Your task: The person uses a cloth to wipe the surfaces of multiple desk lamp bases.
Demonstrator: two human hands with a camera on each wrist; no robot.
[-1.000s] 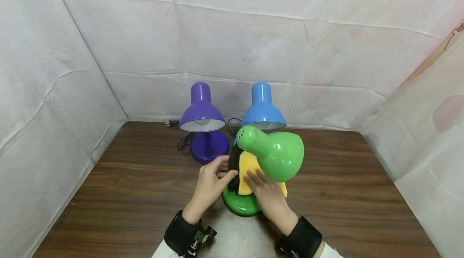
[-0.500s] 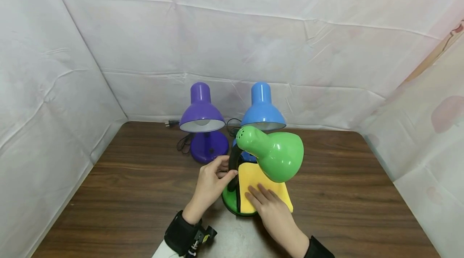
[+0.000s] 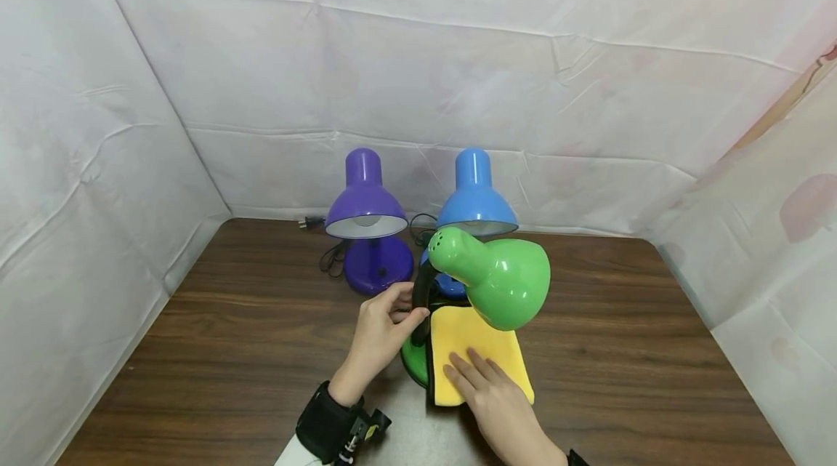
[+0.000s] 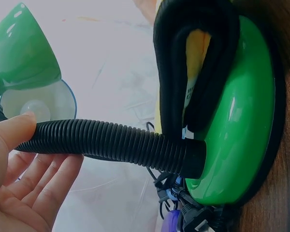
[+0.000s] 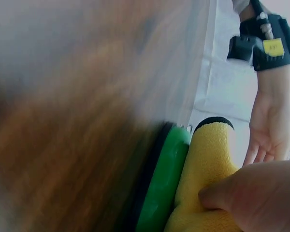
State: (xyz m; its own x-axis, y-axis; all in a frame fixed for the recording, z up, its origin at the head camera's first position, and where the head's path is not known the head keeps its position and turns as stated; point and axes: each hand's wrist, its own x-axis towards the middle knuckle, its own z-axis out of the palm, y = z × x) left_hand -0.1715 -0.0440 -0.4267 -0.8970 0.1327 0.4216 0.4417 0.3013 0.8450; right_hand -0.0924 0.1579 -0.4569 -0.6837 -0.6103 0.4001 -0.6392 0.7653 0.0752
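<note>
A green desk lamp (image 3: 513, 280) stands at the middle of the table, its shade overhanging its round base (image 4: 251, 116). My left hand (image 3: 381, 331) holds the lamp's black ribbed gooseneck (image 4: 111, 140) between thumb and fingers. On the base lies a folded yellow cloth (image 3: 471, 328) with a black edge, its near end reaching past the base's front rim. My right hand (image 3: 493, 400) rests on top of the cloth with straight, slightly spread fingers. In the right wrist view the thumb (image 5: 220, 193) presses into the cloth against the green base.
Behind stand a purple desk lamp (image 3: 366, 211) on the left and a blue desk lamp (image 3: 476, 197) on the right. A black cord (image 3: 332, 259) with a plug (image 3: 312, 222) lies by the purple one. White sheeting (image 3: 418, 73) hangs around the wooden table (image 3: 261, 350).
My right hand has drawn the yellow cloth toward the table's front, across the green base. More of the blue lamp's base now shows behind it. The left hand has stayed on the gooseneck.
</note>
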